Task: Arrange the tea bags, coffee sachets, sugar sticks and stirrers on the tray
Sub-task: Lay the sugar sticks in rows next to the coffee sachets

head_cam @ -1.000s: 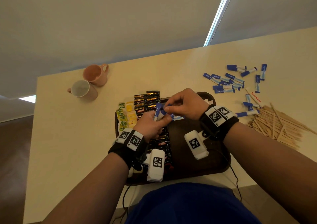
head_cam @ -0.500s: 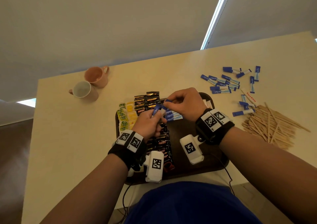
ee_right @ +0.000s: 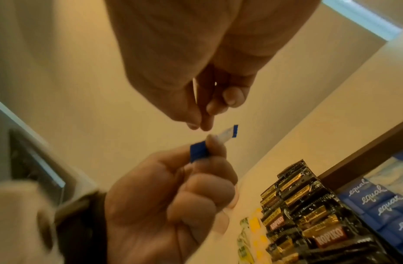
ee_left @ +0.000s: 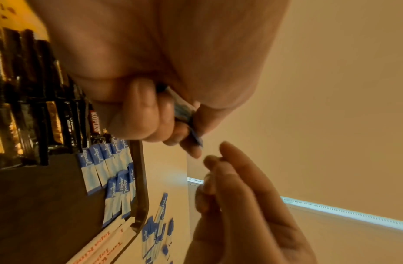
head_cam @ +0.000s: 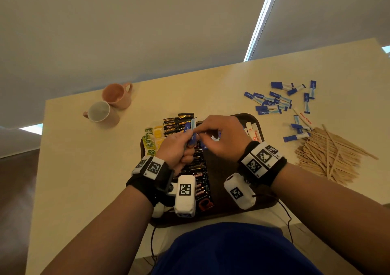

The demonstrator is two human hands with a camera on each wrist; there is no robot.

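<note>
My left hand [head_cam: 187, 142] grips a few blue-and-white sugar sticks [head_cam: 191, 131] above the dark brown tray [head_cam: 221, 169]. In the right wrist view the sticks [ee_right: 198, 151] poke out past its thumb. My right hand [head_cam: 219, 137] hovers just right of them. Its bunched fingertips [ee_right: 200, 123] stop a small gap short of a stick's end and hold nothing. On the tray lie green and yellow tea bags [head_cam: 150, 142], black coffee sachets [head_cam: 179, 119], a row of blue sugar sticks [ee_left: 101, 160] and white sugar sticks [head_cam: 254, 132].
More blue sugar sticks [head_cam: 272, 104] lie scattered on the table to the right. A heap of wooden stirrers [head_cam: 329, 154] sits below them. Two mugs, one pink [head_cam: 117, 94] and one pale inside [head_cam: 101, 112], stand at the back left. Cables hang off the table's front edge.
My right hand held a single blue stick half a second ago; now its fingers are empty and back at the bundle in my left hand. The left hand has kept its grip.
</note>
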